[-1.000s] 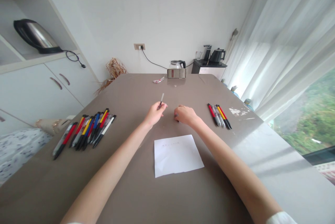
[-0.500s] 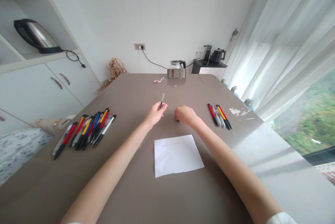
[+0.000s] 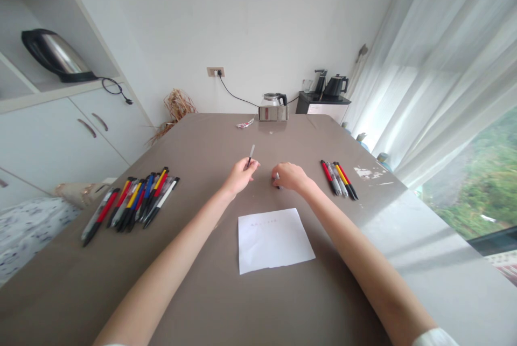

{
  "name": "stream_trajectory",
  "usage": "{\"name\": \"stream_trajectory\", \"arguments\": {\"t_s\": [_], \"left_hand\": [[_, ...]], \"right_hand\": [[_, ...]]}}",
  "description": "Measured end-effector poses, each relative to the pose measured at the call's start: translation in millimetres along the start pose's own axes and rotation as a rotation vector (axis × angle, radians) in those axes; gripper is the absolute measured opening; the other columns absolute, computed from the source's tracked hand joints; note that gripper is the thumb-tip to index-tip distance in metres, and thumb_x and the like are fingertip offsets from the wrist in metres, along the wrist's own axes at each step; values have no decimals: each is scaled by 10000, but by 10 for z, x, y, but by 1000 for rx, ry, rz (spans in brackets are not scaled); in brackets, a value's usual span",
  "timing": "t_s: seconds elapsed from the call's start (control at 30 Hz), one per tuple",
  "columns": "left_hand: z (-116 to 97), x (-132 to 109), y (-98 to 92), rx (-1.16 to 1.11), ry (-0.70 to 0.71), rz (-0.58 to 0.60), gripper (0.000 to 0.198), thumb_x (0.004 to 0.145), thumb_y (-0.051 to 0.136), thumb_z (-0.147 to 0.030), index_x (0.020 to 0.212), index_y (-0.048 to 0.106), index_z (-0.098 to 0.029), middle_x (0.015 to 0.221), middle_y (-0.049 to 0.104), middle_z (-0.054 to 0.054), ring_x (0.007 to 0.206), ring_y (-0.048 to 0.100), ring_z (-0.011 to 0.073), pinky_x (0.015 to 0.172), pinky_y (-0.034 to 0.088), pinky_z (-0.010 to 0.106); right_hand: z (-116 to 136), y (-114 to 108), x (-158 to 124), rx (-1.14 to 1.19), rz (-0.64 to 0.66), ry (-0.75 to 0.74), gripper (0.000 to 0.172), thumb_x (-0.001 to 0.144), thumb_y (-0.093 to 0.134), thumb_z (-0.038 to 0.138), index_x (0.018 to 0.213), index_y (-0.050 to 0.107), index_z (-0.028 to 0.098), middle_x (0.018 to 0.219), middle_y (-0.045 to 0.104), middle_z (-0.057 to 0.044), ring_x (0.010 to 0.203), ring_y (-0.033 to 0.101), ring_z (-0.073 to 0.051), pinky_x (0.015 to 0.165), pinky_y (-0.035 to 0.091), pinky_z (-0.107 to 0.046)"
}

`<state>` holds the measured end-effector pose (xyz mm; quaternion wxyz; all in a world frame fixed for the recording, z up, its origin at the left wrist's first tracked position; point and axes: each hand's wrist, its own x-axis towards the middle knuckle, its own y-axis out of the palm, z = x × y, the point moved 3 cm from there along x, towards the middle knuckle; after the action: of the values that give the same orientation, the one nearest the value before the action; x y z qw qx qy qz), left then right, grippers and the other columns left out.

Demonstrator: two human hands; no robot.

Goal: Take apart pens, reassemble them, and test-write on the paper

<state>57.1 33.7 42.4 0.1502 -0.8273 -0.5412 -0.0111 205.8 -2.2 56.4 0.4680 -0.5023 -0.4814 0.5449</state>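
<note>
My left hand (image 3: pixel 241 175) is closed on a thin pen refill (image 3: pixel 252 153), whose pale end sticks up past the fingers. To its right, my right hand (image 3: pixel 288 176) is low over the table with its fingers closed on a small grey and black piece (image 3: pixel 277 179), too small to name. A white sheet of paper (image 3: pixel 274 241) with faint writing lies nearer to me. Many pens (image 3: pixel 135 200) in red, yellow, blue, white and clear lie in a pile at the left. A smaller row of pens (image 3: pixel 339 179) lies at the right.
At the table's (image 3: pixel 210 136) far edge stand a glass pot (image 3: pixel 272 99) and a metallic box (image 3: pixel 273 113), with a red and white wrapper (image 3: pixel 244 124) beside them. A kettle (image 3: pixel 60 55) is on the left shelf. Curtains (image 3: pixel 424 55) hang at the right.
My right hand has shifted slightly to the right, and more of the small piece at its fingertips shows. The left hand is nearly unmoved.
</note>
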Motion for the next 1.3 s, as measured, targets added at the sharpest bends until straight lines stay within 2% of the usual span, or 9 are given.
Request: {"name": "stream_trajectory", "arguments": {"t_s": [0.37,0.73,0.97,1.17,1.3], "left_hand": [[-9,-7,1,3,-1,-8,266,726,474,-396,796,542,-148,782,531,30,549,432,59,503,420,185],[6,0,3,3,-12,-13,258,726,472,-392,793,541,-153,774,529,26,550,434,60,496,411,180],[21,5,3,18,2,1,268,732,464,-403,800,539,-154,784,530,28,546,432,59,502,414,188],[42,9,4,10,5,4,264,735,462,-401,805,539,-158,793,529,24,537,428,54,514,422,195],[44,11,11,10,3,24,263,741,456,-398,812,533,-157,792,541,23,516,424,50,505,415,197]], "right_hand": [[9,8,8,12,13,2,196,663,602,308,840,647,236,844,643,-48,782,584,-177,622,407,-234],[-97,29,44,39,66,-60,284,623,635,346,895,636,265,851,644,-22,758,585,-155,605,388,-212],[-57,23,31,35,76,-66,200,642,618,297,829,652,236,814,647,-27,741,581,-147,601,388,-207],[-43,34,46,108,43,-115,164,675,580,279,813,644,218,814,645,-19,713,571,-124,593,378,-191],[-49,-2,57,172,-17,-118,165,706,555,283,829,634,206,837,639,-19,755,561,-111,644,371,-173]]}}
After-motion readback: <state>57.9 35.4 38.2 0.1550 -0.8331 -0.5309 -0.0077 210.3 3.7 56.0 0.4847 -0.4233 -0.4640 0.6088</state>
